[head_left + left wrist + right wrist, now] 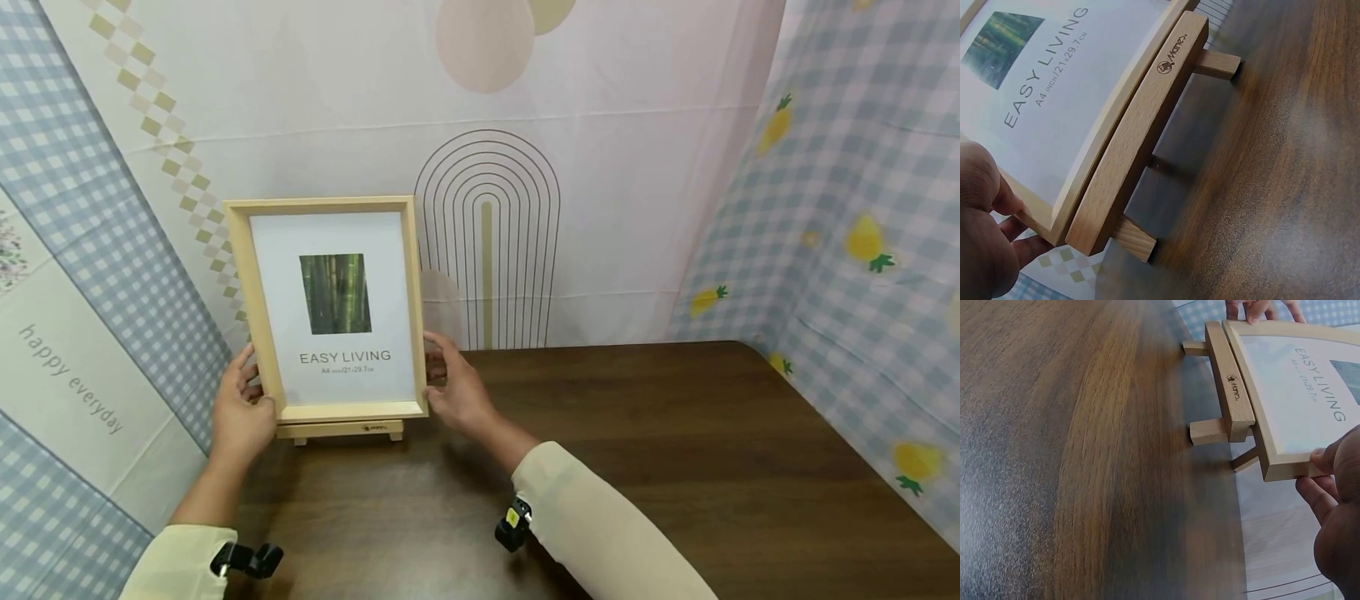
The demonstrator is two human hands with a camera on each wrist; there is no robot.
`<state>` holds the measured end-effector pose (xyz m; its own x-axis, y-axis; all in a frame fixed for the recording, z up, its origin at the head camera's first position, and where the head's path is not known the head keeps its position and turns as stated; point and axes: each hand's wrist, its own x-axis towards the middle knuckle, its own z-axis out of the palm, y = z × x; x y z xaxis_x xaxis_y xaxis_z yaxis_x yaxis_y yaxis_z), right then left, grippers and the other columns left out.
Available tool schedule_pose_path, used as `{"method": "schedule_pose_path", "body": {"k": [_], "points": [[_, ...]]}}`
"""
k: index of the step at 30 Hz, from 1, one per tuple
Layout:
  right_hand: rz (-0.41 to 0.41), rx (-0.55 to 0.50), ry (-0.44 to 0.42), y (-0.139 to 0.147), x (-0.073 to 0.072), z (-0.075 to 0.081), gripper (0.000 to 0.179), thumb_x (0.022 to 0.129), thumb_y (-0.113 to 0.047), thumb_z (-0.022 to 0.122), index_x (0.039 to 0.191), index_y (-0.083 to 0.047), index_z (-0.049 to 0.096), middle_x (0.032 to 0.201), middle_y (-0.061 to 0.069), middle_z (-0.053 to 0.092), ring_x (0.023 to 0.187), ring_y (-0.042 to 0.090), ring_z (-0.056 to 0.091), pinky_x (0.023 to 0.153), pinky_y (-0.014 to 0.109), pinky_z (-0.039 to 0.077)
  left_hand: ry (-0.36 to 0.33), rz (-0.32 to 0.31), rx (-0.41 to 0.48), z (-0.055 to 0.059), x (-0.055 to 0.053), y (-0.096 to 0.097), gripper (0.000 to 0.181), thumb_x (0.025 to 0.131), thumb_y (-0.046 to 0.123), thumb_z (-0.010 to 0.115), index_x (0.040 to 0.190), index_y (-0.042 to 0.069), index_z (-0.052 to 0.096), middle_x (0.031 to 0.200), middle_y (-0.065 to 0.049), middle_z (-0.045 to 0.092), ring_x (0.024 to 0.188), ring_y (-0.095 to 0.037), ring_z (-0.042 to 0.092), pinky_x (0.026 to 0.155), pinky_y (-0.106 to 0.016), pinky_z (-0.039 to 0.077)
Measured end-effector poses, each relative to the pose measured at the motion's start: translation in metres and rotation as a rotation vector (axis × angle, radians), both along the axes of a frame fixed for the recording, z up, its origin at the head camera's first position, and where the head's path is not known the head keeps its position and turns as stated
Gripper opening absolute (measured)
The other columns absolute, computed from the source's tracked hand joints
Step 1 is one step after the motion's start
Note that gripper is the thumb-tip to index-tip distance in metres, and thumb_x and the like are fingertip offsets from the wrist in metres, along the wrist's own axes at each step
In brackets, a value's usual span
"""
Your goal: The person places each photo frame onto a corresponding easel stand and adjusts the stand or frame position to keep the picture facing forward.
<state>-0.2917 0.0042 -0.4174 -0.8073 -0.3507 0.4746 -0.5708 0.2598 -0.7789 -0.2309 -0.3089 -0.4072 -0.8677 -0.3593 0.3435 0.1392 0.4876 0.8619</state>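
Note:
A light wood picture frame (326, 412) stands upright at the back left of the table, its white insert showing a bamboo photo and the words EASY LIVING. Under its lower edge runs the ledge of a small wooden easel (1141, 131), whose short feet rest on the tabletop. My left hand (243, 417) grips the frame's left side near the bottom corner, thumb in front and fingers behind. On the opposite side my right hand (461, 396) pinches the lower right edge, thumb at the front. Most of the easel is hidden behind the frame.
The dark brown wooden table (637, 433) reaches to the right and toward me. Close behind it hangs a pale patterned cloth (637, 208). Blue checked cloths close off both sides, the left one (127, 225) near my left hand.

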Motion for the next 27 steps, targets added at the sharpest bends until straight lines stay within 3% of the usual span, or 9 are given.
{"method": "schedule_pose_path", "body": {"k": [27], "points": [[0.005, 0.022, -0.021, -0.0067, -0.0022, -0.0018, 0.092, 0.085, 0.020, 0.069, 0.159, -0.019, 0.031, 0.132, 0.016, 0.058, 0.107, 0.028, 0.066, 0.082, 0.024, 0.057, -0.019, 0.043, -0.011, -0.0018, -0.0012, -0.0019, 0.093, 0.082, -0.017, 0.038, 0.165, 0.024, 0.024, 0.151, -0.024, 0.046, 0.116, -0.036, 0.053, 0.070, -0.014, 0.043]]}}
